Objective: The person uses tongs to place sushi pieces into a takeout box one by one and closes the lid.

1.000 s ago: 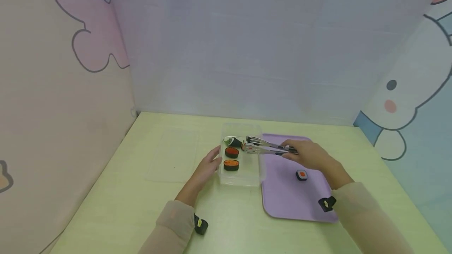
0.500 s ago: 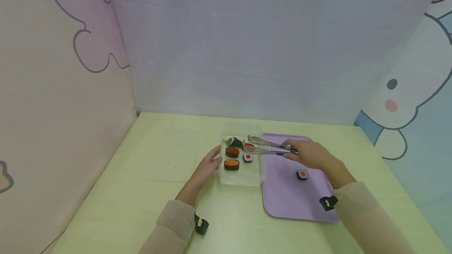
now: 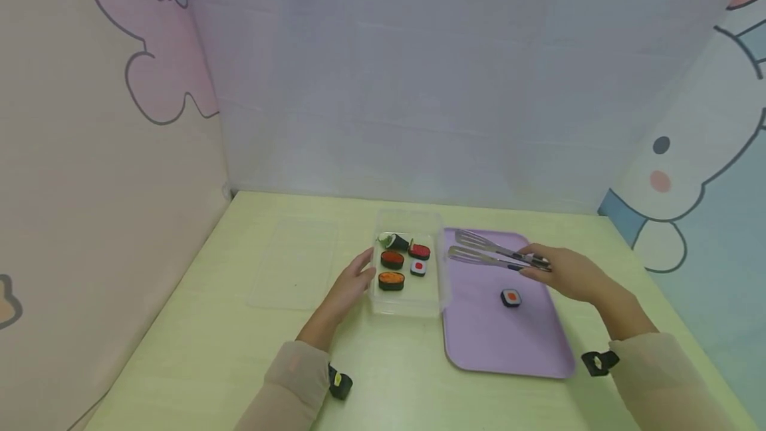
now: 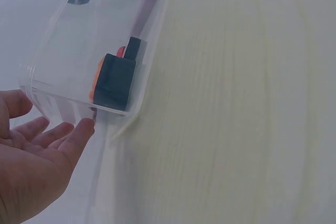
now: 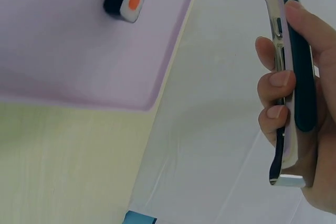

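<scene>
On the left of the worktop (image 3: 197,351), one clear flat sheet (image 3: 293,265) lies. Nearer the middle of the far edge stands the clear box (image 3: 409,309) with five sushi pieces (image 3: 391,260); the left hand (image 3: 349,288) touches its left wall with bent fingers, whether pinching I cannot tell. One orange-centred roll (image 3: 510,298) sits on the purple tray (image 3: 503,344), a little nearer its right edge. The right hand (image 3: 571,275) pinches the tongs (image 5: 302,77), whose arms stand apart. Best, I think: straddle this roll squarely, then squeeze softly

Can read no text, label, brand, number or sign anywhere. Can only notice a small yellow mark (image 3: 338,378) on the left wrist device (image 3: 342,388) and a pale mark (image 3: 597,362) on the right wrist device (image 3: 589,359), both too small to make out.
</scene>
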A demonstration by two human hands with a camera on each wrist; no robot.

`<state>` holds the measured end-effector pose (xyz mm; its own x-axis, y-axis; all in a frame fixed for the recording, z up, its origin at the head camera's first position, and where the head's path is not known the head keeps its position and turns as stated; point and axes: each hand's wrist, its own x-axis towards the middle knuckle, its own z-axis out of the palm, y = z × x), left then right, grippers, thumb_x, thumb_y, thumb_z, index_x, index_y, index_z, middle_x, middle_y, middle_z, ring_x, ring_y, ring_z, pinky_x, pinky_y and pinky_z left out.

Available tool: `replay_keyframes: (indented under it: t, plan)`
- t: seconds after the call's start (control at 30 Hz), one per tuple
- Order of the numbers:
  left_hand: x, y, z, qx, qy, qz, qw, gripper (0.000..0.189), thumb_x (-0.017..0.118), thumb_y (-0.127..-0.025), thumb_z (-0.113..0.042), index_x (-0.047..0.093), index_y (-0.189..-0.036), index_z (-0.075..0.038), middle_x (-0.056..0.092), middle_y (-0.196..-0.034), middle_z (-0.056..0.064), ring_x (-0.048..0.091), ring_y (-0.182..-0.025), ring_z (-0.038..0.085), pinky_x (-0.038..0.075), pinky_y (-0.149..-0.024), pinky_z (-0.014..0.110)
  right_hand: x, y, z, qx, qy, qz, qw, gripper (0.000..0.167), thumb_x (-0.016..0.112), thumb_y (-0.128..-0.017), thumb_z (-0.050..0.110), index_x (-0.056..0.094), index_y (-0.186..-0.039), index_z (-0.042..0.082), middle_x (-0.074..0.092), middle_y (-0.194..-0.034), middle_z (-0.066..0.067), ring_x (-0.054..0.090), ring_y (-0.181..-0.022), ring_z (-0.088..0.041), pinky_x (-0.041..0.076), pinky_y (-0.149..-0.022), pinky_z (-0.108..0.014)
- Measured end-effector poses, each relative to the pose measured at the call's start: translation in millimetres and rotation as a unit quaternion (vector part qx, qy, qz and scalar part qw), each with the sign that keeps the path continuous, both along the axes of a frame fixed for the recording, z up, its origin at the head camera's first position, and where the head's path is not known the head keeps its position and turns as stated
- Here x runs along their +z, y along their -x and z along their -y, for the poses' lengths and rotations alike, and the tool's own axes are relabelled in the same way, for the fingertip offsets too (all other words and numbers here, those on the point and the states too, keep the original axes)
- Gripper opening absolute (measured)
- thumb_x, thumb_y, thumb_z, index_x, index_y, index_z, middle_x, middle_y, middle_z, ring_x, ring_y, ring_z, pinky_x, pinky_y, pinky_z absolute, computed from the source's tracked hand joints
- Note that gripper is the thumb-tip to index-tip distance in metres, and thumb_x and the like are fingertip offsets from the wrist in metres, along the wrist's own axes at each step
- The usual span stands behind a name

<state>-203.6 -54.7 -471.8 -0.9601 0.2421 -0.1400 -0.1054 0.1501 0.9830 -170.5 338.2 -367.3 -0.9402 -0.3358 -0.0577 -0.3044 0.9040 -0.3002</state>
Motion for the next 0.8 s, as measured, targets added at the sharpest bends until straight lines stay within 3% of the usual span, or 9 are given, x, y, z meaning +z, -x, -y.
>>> replay_keyframes:
  t: [0.13,0.47,0.63,0.8]
  plan:
    - [-1.5,-0.7,-0.2,0.001,0.002,0.002,1.0,0.052,0.044,-0.104,-0.017,0.03,-0.153,-0.009,0.029,-0.155,0.015,0.033,-0.138,0.036,0.035,-0.107,0.052,-5.1,-12.8,-17,-0.007,-0.002,0.006,1.0,0.046,0.063,-0.095,0.038,0.058,-0.128,0.006,0.062,-0.089,0.002,0.051,-0.073,-0.016,0.044,-0.063,-0.038]
    - [-1.9,0.6,0.3,0.0,0.002,0.003,1.0,0.051,0.043,-0.104,-0.017,0.03,-0.154,-0.011,0.029,-0.156,0.012,0.035,-0.137,0.035,0.035,-0.107,0.051,-22.3,-47.1,-46,-0.032,0.01,0.014,0.9993,0.041,0.064,-0.095,0.035,0.058,-0.125,0.008,0.055,-0.079,0.005,0.043,-0.061,-0.013,0.034,-0.052,-0.03]
    - [-4.7,3.4,0.7,-0.002,-0.004,0.003,1.0,0.051,0.043,-0.105,-0.017,0.03,-0.154,-0.012,0.029,-0.156,0.011,0.034,-0.137,0.035,0.034,-0.108,0.052,-33.2,-55.1,-55,-0.047,-0.01,0.03,0.9984,0.044,0.064,-0.094,0.039,0.059,-0.124,0.008,0.059,-0.084,0.004,0.045,-0.063,-0.013,0.035,-0.052,-0.031]
    - [-3.9,3.7,1.0,-0.007,-0.003,-0.006,1.0,0.052,0.043,-0.104,-0.014,0.028,-0.153,-0.006,0.027,-0.156,0.017,0.029,-0.139,0.038,0.034,-0.107,0.053,-41.2,-60.3,-66,-0.049,-0.018,0.03,0.9982,0.042,0.066,-0.093,0.038,0.06,-0.122,0.007,0.06,-0.085,0.004,0.046,-0.065,-0.013,0.037,-0.052,-0.032]
